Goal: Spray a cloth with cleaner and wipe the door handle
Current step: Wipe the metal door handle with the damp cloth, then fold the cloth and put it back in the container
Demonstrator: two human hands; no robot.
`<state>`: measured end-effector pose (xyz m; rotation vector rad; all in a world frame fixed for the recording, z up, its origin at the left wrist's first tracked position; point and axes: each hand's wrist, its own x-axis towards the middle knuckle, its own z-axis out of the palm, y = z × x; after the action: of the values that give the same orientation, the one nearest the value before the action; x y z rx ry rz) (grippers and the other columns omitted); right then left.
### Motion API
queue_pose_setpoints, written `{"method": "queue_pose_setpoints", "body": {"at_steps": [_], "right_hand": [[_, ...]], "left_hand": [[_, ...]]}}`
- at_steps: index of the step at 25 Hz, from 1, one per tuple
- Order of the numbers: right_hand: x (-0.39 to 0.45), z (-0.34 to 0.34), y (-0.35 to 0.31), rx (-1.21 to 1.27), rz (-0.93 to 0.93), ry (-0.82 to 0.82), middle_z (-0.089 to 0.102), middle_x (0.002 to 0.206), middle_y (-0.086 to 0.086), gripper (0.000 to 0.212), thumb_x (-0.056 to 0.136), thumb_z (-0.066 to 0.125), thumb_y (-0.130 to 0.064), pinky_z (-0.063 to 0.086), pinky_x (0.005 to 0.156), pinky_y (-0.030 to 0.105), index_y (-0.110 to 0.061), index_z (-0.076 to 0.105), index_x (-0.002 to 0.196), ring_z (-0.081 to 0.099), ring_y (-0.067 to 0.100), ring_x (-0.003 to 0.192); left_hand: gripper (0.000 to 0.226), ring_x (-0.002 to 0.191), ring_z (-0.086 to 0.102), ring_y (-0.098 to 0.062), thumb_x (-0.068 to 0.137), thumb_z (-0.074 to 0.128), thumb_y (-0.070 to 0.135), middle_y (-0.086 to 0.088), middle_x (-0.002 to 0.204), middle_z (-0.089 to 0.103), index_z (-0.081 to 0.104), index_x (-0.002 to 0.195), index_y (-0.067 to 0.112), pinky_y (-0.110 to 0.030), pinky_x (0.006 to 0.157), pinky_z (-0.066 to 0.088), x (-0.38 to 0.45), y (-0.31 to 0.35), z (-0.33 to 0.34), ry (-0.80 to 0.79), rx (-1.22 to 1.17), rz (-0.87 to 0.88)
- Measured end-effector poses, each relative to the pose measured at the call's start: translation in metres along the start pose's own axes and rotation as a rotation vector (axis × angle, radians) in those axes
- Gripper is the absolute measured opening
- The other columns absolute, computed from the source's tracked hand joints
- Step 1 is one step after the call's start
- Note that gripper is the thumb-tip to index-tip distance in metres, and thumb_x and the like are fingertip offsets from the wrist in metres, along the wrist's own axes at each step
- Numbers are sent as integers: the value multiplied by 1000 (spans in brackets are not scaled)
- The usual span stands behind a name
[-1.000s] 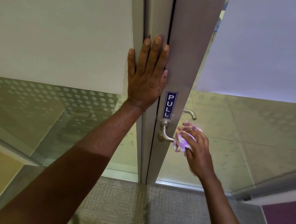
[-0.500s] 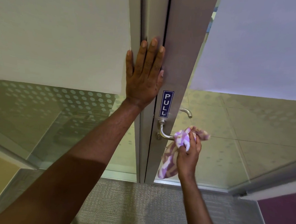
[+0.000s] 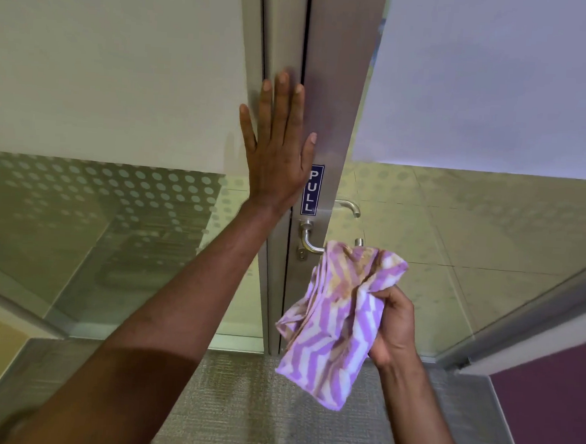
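A silver lever door handle (image 3: 309,242) sticks out from the metal door frame (image 3: 334,87), just below a blue PULL sticker (image 3: 312,190). My right hand (image 3: 393,325) grips a purple and white zigzag cloth (image 3: 335,324) that hangs loose below and to the right of the handle; the cloth's top edge covers the lever's outer part. My left hand (image 3: 278,145) lies flat with fingers spread against the frame above the sticker. No cleaner bottle is in view.
A second handle (image 3: 349,206) shows through the glass on the door's far side. Frosted dotted glass panels (image 3: 98,192) flank the frame. Grey carpet (image 3: 239,407) lies underfoot, and a purple panel (image 3: 554,409) stands at the lower right.
My right hand has drawn back and down from the handle, and the bunched cloth has unfolded to hang loose. My left hand stays flat on the frame.
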<state>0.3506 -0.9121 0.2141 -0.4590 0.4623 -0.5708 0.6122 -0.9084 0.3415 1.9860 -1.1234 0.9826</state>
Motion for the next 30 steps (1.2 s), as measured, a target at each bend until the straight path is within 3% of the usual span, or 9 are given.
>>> {"method": "queue_pose_setpoints", "body": {"at_steps": [5, 9, 14, 16, 19, 22, 25, 27, 30], "right_hand": [[-18, 3, -16, 79, 88, -113, 66, 138, 15, 50, 94, 55, -28, 36, 120, 55, -10, 61, 141, 59, 35, 133], [-36, 0, -34, 82, 165, -116, 57, 147, 11, 58, 97, 57, -35, 29, 124, 56, -12, 51, 150, 47, 32, 144], [-56, -15, -52, 4, 171, -90, 61, 141, 13, 68, 91, 63, -37, 31, 121, 58, -9, 48, 151, 53, 36, 137], [-63, -19, -56, -10, 254, -109, 59, 143, 14, 65, 92, 61, -38, 31, 123, 55, -8, 51, 149, 52, 37, 137], [-72, -24, -57, -33, 384, -133, 64, 132, 21, 57, 90, 64, -34, 37, 119, 54, -5, 59, 140, 59, 37, 125], [-79, -35, -51, -109, 394, -95, 62, 136, 24, 54, 99, 54, -39, 35, 121, 56, -3, 61, 139, 60, 38, 126], [-93, -45, -46, -289, 195, -14, 64, 140, 18, 63, 102, 44, -58, 44, 114, 52, -13, 59, 144, 62, 34, 130], [-106, -48, -41, -549, 133, -82, 73, 129, 9, 62, 94, 58, -64, 59, 92, 40, -21, 63, 138, 72, 24, 114], [-113, -59, -35, -765, 18, -49, 79, 113, 13, 34, 90, 76, -39, 60, 65, 30, -20, 74, 119, 77, 21, 89]], "left_hand": [[55, 158, 28, -28, 108, 44, 36, -10, 168, 35, 44, 157, 10, -41, 132, 16, -56, 51, -38, -102, -413, -165], [57, 147, 40, -10, 106, 49, 54, 7, 158, 44, 44, 156, 27, -33, 121, 35, -108, 89, -65, -491, -871, -652], [109, 149, 41, -13, 72, 64, 87, 10, 164, 41, 30, 161, 35, -41, 120, 31, -163, 120, -98, -813, -1243, -1078], [111, 143, 54, -22, 68, 78, 76, -1, 156, 55, 39, 159, 25, -50, 123, 38, -191, 122, -107, -867, -1388, -1222], [77, 127, 68, -26, 78, 85, 52, -9, 139, 69, 62, 144, 18, -39, 104, 58, -221, 128, -122, -957, -1443, -1210], [52, 115, 74, -27, 84, 81, 41, -9, 125, 76, 72, 130, 19, -37, 91, 62, -236, 142, -130, -794, -1369, -1188], [45, 119, 72, -31, 83, 84, 51, -8, 121, 78, 78, 119, 25, -53, 106, 55, -239, 149, -133, -610, -1292, -1191], [51, 117, 72, -37, 78, 86, 58, -11, 115, 79, 80, 113, 21, -63, 105, 54, -239, 152, -138, -561, -1220, -1179], [69, 99, 75, -40, 64, 93, 67, -18, 105, 79, 78, 97, 8, -59, 89, 59, -241, 152, -146, -489, -1190, -1299]]}}
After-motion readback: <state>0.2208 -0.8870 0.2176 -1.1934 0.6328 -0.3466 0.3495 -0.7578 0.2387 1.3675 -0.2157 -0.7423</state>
